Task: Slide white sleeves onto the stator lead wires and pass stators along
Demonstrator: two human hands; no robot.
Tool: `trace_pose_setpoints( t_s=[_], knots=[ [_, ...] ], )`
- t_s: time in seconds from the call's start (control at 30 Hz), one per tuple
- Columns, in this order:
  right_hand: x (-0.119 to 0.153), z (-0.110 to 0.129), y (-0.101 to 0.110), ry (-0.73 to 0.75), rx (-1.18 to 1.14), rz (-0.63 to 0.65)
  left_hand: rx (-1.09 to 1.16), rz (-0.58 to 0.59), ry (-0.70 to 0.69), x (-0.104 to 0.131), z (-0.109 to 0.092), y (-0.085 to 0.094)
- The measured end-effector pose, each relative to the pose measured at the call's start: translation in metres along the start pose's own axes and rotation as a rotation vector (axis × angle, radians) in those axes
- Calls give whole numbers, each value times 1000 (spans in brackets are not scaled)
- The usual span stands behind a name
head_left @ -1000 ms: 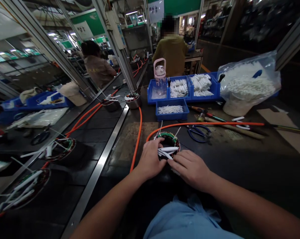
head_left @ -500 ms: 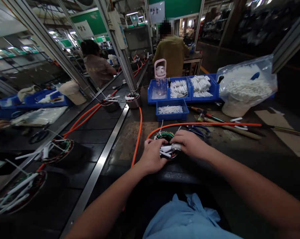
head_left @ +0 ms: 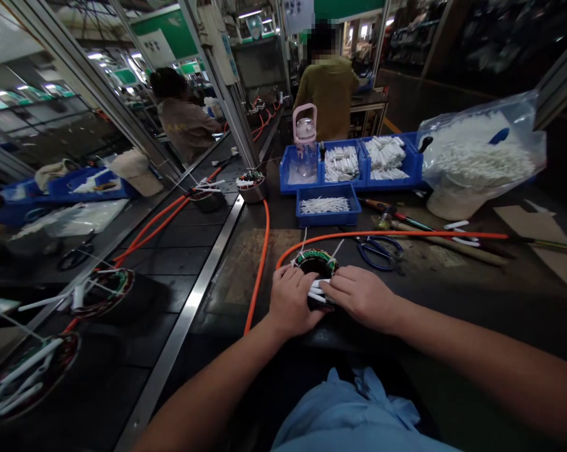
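Note:
In front of me on the bench stands a motor stator (head_left: 314, 258), a round dark ring with green and red windings and white cable ties sticking up. White insulating sleeves (head_left: 318, 290) lie across its near side. My left hand (head_left: 292, 300) wraps the stator's left side, thumb against the sleeves. On the right, my right hand (head_left: 358, 295) has its fingers closed on the sleeve ends at the near right rim. An orange cable (head_left: 382, 234) runs from behind the stator to the right. My fingers hide part of the sleeves and rim.
Behind the stator is a small blue tray (head_left: 328, 216) of white ties. Farther back, blue bins (head_left: 391, 182) hold white sleeves beside a clear bag (head_left: 485, 157). Blue-handled scissors (head_left: 381, 251) lie at right. More stators (head_left: 107, 295) stand on the left conveyor. Two people work beyond.
My right hand has moved down along the sleeves toward the stator's near right rim. The stator's far side and the scissors show more. The view has shifted slightly.

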State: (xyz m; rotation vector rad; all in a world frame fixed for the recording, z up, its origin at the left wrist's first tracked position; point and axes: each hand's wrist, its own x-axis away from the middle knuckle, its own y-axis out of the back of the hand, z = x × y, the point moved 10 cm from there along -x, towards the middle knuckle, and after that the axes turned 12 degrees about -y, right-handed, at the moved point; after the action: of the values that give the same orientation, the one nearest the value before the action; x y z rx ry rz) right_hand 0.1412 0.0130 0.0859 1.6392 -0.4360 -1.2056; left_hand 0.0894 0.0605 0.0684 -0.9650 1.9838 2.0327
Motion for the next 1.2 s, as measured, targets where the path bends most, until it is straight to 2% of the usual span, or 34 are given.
trace_pose_setpoints(
  t_s=[0.1,0.17,0.3,0.37,0.47,0.6,0.73,0.8,0.87,0.97,1.07,1.13,1.2],
  knots=[
    [-9,-3,-2,45,-16,42,-23,-23,79,2,-1,3],
    [-18,-11,-8,63,-60,143,-34,-1,100,2,-1,1],
    [-35,-36,-23,-21,-167,404,-50,75,109,0,-2,-5],
    [-39,-44,-25,-70,-163,443,-33,103,116,0,0,-4],
    [-35,-47,-16,-162,-102,350,96,197,57,-1,-1,-2],
    [-8,-41,-10,-366,-96,237,295,345,-23,-1,-2,-1],
    [23,-25,-10,-563,-341,124,265,405,38,-7,8,-3],
    [31,-16,-14,-617,-444,90,223,436,64,-11,11,-5],
    [35,-10,-19,-650,-453,67,184,460,88,-15,13,-5],
    [30,-6,-19,-602,-337,22,149,471,99,-18,13,-5],
    [15,4,-13,-403,-114,15,110,452,81,-16,11,-5],
    [6,10,-9,-283,31,46,87,441,69,-13,9,-5],
    [-3,10,-9,-235,122,120,92,440,56,-11,7,-6]
  ],
)
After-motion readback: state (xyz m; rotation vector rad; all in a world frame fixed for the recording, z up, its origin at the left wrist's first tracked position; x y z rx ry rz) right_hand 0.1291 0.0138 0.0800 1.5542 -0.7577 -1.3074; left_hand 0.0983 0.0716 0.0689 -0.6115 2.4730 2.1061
